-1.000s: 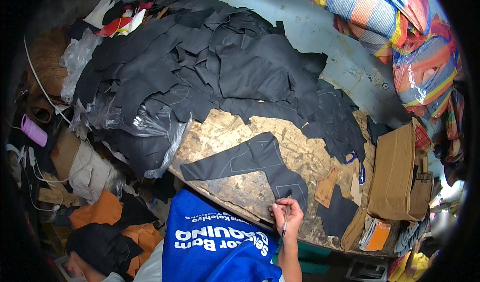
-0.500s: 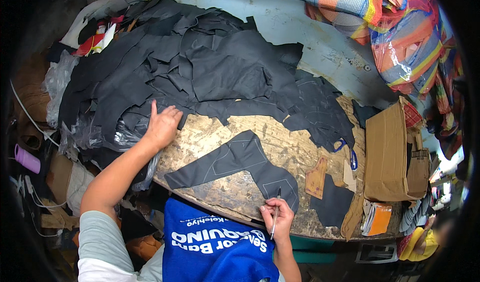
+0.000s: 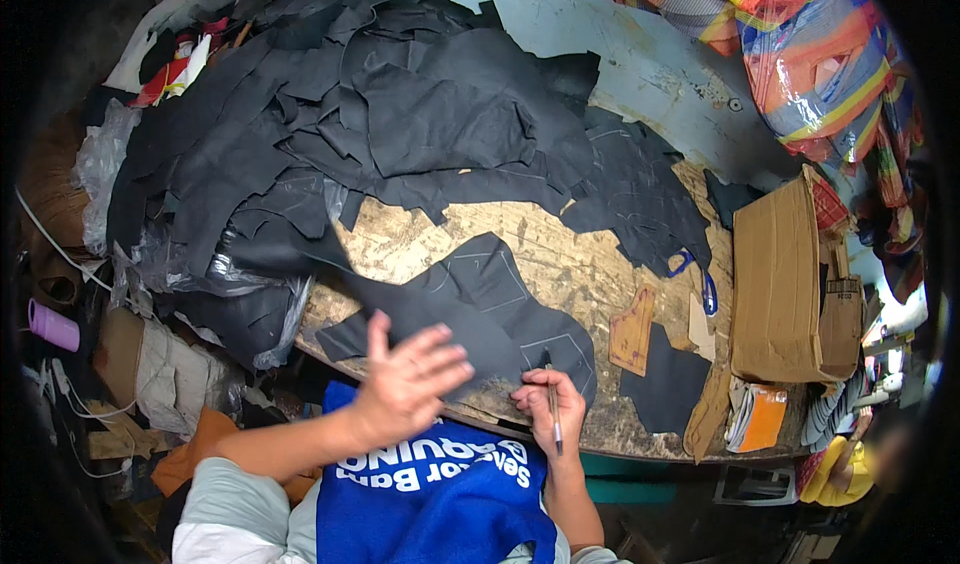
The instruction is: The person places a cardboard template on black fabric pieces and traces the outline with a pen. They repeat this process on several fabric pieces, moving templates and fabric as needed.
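My left hand (image 3: 410, 379) is above the table's near edge with its fingers spread, slightly blurred. Just beyond it a strip of black leather-like material (image 3: 400, 314) stretches from the pile across the table; I cannot make out whether the fingers touch it. In my right hand (image 3: 553, 404) a slim silver pen (image 3: 554, 416) is held near the table edge. Its point is by a pale outline on a black cut piece (image 3: 570, 349). More pale lines mark that piece farther back, and the strip partly covers its left part.
A large heap of black material (image 3: 440, 104) covers the back and left of the wooden table (image 3: 590, 274). To the right lie a brown template (image 3: 630, 332), another black piece (image 3: 665, 384) and blue-handled scissors (image 3: 710, 294). A cardboard box (image 3: 780, 284) stands at the right edge.
My left hand has left the pile and come nearer and to the right. A black strip now lies across the marked piece. My right hand stays beside the outline with the pen.
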Demonstrator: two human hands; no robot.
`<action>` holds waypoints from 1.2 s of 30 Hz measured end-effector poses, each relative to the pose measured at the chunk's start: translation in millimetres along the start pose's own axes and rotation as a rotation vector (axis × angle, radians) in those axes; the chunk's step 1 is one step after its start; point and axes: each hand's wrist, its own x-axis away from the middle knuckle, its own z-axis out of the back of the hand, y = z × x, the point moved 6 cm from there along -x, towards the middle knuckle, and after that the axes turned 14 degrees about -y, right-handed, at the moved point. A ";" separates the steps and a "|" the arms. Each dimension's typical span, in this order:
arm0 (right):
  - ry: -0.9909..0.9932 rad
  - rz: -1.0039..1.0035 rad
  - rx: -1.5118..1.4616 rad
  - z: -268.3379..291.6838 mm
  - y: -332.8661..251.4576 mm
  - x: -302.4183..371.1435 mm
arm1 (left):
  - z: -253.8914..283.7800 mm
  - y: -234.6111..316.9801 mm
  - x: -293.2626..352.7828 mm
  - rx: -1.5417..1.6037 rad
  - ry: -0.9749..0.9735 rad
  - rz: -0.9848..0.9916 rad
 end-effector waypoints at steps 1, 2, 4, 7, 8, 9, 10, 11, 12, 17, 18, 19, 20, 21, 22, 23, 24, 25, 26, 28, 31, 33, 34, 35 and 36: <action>0.003 -0.059 -0.045 1.1 1.3 0.6 | -25.5 6.3 1.9 0.116 -0.061 -0.012; -0.033 -0.017 -0.173 -3.0 -1.3 -1.2 | -47.1 11.8 3.6 0.193 -0.140 -0.060; -0.082 0.035 -0.423 -8.8 -7.0 -3.3 | -79.0 16.7 5.5 0.256 -0.320 -0.164; -0.094 0.017 -0.160 -9.6 -17.8 -2.5 | -77.2 11.0 4.7 0.348 -0.303 -0.219; -0.037 -0.046 -0.179 -4.8 -15.7 -2.5 | -66.9 11.0 5.4 0.319 -0.249 -0.251; 0.003 -0.011 -0.144 0.9 -19.7 -3.7 | -52.9 9.5 5.3 0.247 -0.164 -0.282; 0.042 0.023 -0.108 8.0 -24.0 -4.6 | -35.7 4.5 6.5 0.245 -0.056 -0.260; 0.106 0.040 -0.068 16.9 -26.8 -4.3 | -19.3 -1.2 8.2 0.237 0.040 -0.253; 0.148 0.071 -0.075 25.7 -29.6 -4.9 | -8.7 -11.4 6.5 0.193 0.005 -0.242; 0.242 0.046 0.190 63.9 -36.2 -18.1 | 41.3 -103.5 4.8 -0.042 0.077 0.087; 0.249 0.009 0.290 70.9 -37.0 -21.2 | 42.2 -122.7 3.0 -0.072 0.050 0.223; 0.255 -0.015 0.385 76.4 -38.0 -23.5 | 42.4 -139.9 1.1 -0.099 0.035 0.367; 0.244 -0.024 0.362 79.5 -36.9 -22.7 | 40.0 -154.4 -2.1 -0.105 -0.026 0.498; 0.254 -0.051 0.334 82.8 -34.7 -20.8 | 41.2 -160.0 -5.4 -0.052 0.026 0.532; 0.264 -0.093 0.298 85.9 -31.4 -17.8 | 38.0 -165.9 -10.7 0.025 0.035 0.601; 0.276 -0.101 0.350 88.2 -32.0 -13.4 | 33.8 -169.7 -15.8 0.106 0.041 0.670; 0.286 -0.126 0.395 89.9 -31.5 -8.4 | 33.0 -168.7 -24.7 0.113 0.096 0.673; 0.306 -0.163 0.431 91.8 -30.0 -3.0 | 32.5 -163.4 -36.3 0.001 0.113 0.622; 0.291 -0.141 0.496 90.5 -31.4 0.4 | 32.2 -157.1 -47.6 -0.119 0.156 0.565; 0.296 -0.126 0.476 89.4 -28.4 5.3 | 29.8 -148.6 -67.9 -0.332 0.208 0.472; 0.323 -0.083 0.443 90.5 -26.5 8.1 | 20.4 -168.6 -86.8 -0.244 0.020 0.577; 0.365 -0.043 0.395 93.3 -27.8 8.5 | 25.0 -169.2 -94.8 -0.228 0.021 0.470; 0.364 -0.022 0.355 94.1 -29.2 8.4 | 25.5 -170.2 -96.3 -0.166 -0.032 0.444; 0.372 0.022 0.323 95.3 -33.4 8.1 | 27.0 -169.8 -97.1 -0.109 -0.092 0.427; 0.378 0.065 0.291 96.2 -37.7 6.9 | 32.7 -165.3 -95.7 0.003 -0.064 0.378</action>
